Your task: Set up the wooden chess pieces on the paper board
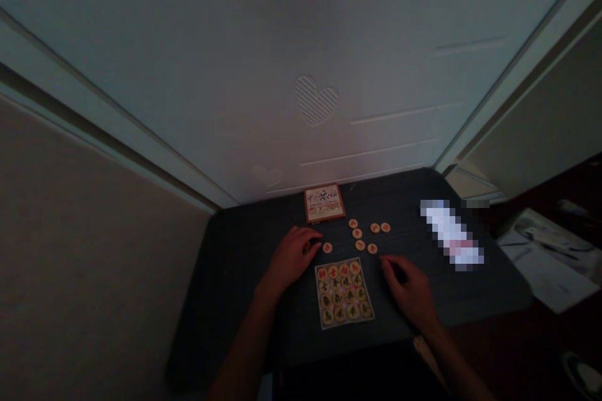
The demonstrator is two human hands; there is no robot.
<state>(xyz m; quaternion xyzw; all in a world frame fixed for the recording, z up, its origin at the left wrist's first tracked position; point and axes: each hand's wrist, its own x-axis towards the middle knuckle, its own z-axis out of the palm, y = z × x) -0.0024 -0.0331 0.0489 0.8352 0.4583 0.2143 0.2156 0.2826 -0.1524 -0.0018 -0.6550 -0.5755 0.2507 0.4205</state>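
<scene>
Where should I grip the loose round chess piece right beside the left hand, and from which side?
Best to pinch the rim of the round xiangqi piece at opposite edges, coming down from above and from its left with the fingers of the left hand. It lies flat on the dark table, so its low edge is probably the only grip, and that hand is already next to it.

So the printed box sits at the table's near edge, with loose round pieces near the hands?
No: the head view shows the printed box at the table's far edge. The loose round pieces do lie near the left hand and right hand.
</scene>
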